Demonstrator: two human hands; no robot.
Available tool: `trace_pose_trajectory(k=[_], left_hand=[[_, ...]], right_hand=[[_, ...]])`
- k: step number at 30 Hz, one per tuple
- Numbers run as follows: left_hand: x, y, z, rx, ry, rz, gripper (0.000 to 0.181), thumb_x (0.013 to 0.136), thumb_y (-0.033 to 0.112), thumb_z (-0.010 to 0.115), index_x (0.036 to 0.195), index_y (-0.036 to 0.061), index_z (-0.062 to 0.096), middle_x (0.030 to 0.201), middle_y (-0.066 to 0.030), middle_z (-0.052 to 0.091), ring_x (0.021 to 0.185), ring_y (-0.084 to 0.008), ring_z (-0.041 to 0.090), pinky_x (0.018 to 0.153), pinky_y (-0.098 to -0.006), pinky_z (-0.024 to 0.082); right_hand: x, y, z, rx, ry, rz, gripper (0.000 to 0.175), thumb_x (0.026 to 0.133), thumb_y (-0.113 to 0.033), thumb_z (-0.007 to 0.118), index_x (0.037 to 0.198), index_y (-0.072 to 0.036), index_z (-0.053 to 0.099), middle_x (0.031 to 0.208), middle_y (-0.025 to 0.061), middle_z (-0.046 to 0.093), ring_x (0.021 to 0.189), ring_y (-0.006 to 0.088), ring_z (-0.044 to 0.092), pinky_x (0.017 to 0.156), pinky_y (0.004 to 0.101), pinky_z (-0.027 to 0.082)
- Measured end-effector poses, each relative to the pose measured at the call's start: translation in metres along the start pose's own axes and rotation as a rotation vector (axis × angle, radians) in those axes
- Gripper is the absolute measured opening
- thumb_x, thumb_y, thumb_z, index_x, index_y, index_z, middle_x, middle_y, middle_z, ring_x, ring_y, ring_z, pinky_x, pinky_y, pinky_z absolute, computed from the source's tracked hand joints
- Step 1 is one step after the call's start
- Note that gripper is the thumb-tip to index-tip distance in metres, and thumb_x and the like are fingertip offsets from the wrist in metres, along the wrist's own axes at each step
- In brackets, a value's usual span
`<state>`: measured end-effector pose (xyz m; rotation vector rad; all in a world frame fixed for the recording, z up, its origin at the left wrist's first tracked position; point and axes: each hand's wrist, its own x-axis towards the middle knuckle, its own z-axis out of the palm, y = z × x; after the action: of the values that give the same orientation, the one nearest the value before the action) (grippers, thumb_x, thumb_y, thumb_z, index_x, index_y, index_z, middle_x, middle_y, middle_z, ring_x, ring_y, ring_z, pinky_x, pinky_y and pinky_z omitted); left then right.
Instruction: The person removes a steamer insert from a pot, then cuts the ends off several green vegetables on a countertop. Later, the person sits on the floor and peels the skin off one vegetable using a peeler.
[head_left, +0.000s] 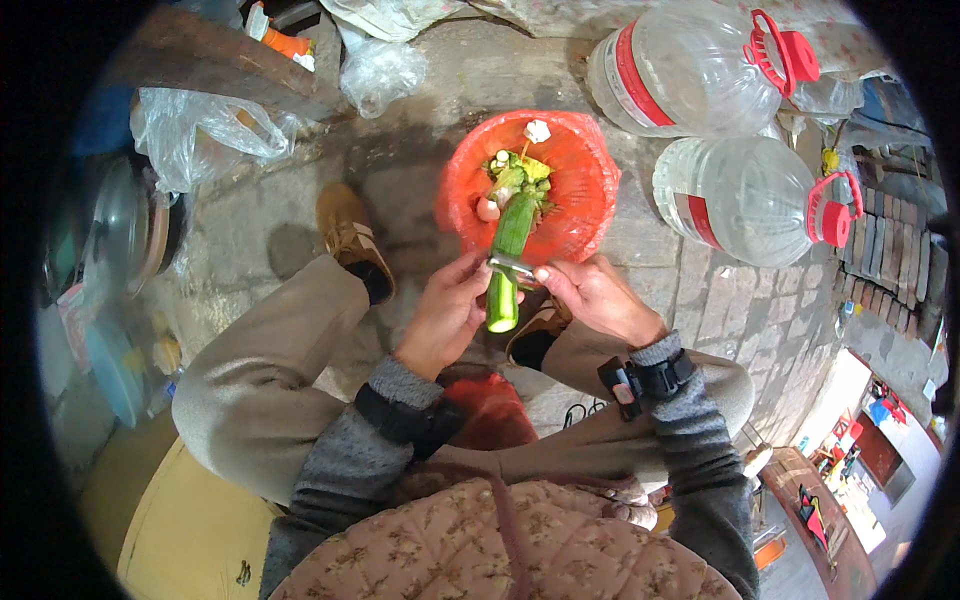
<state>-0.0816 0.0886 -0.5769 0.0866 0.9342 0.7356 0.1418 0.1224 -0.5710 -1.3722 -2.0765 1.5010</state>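
Note:
A long green cucumber or zucchini (513, 234) slants over a bin lined with a red plastic bag (585, 180). My left hand (448, 311) grips it near its cut, pale lower end. Pinched in my right hand (609, 298) is a metal peeler (512, 265), whose blade lies across the vegetable. Below the blade, a pale strip shows where skin is gone. Inside the liner lie green and yellow vegetable scraps (511, 176), a piece of eggshell (488, 209) and a crumpled white scrap (536, 132).
Two large clear plastic bottles with red caps (675, 67) (739, 199) lie at the right. A clear plastic bag (214, 135) hangs at the left by a wooden beam (225, 64). My shoe (349, 232) rests on the brick floor (750, 300). A red bag (491, 416) sits between my legs.

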Motion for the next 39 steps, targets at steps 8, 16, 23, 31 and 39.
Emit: trace_pose_trajectory(k=[8, 16, 23, 31, 39], left_hand=[[-0.021, -0.003, -0.003, -0.157, 0.001, -0.211, 0.036, 0.105, 0.019, 0.045, 0.133, -0.0031, 0.049, 0.117, -0.0188, 0.065, 0.097, -0.025, 0.067, 0.084, -0.0353, 0.056], [-0.022, -0.001, -0.011, -0.266, -0.121, -0.156, 0.036, 0.106, 0.019, 0.044, 0.132, -0.0047, 0.049, 0.117, -0.0176, 0.065, 0.103, -0.0253, 0.066, 0.092, -0.0353, 0.054], [0.022, -0.008, -0.011, -0.219, -0.046, -0.015, 0.031, 0.104, 0.015, 0.046, 0.129, -0.002, 0.053, 0.121, -0.0125, 0.064, 0.104, -0.0225, 0.065, 0.091, -0.0364, 0.054], [0.031, -0.01, 0.0, -0.124, 0.019, -0.028, 0.027, 0.103, 0.016, 0.05, 0.125, 0.0007, 0.057, 0.111, -0.0066, 0.066, 0.096, -0.0157, 0.067, 0.079, -0.0306, 0.057], [0.035, -0.007, 0.0, -0.072, -0.01, -0.06, 0.031, 0.1, 0.013, 0.056, 0.126, -0.0039, 0.058, 0.111, -0.011, 0.068, 0.098, -0.0179, 0.068, 0.083, -0.0336, 0.059]], right_hand=[[0.01, 0.038, 0.005, -0.064, 0.149, 0.237, 0.041, 0.103, -0.033, 0.049, 0.091, 0.003, 0.066, 0.076, 0.0277, 0.06, 0.076, 0.0469, 0.059, 0.066, 0.049, 0.048], [0.002, 0.034, -0.004, -0.13, 0.127, 0.457, 0.045, 0.103, -0.036, 0.048, 0.088, 0.003, 0.065, 0.077, 0.0303, 0.06, 0.075, 0.0468, 0.061, 0.065, 0.0506, 0.047], [-0.02, -0.006, 0.007, 0.245, 0.097, 0.173, 0.037, 0.103, -0.029, 0.052, 0.086, 0.002, 0.063, 0.066, 0.0206, 0.055, 0.06, 0.0388, 0.054, 0.058, 0.0447, 0.045], [-0.026, -0.001, 0.001, 0.193, 0.07, 0.044, 0.03, 0.101, -0.024, 0.056, 0.087, 0.001, 0.064, 0.062, 0.0196, 0.051, 0.055, 0.0374, 0.051, 0.054, 0.0425, 0.043], [-0.028, -0.002, -0.009, 0.108, 0.042, 0.012, 0.031, 0.101, -0.026, 0.056, 0.084, -0.001, 0.063, 0.061, 0.0203, 0.05, 0.056, 0.0393, 0.051, 0.054, 0.0442, 0.043]])
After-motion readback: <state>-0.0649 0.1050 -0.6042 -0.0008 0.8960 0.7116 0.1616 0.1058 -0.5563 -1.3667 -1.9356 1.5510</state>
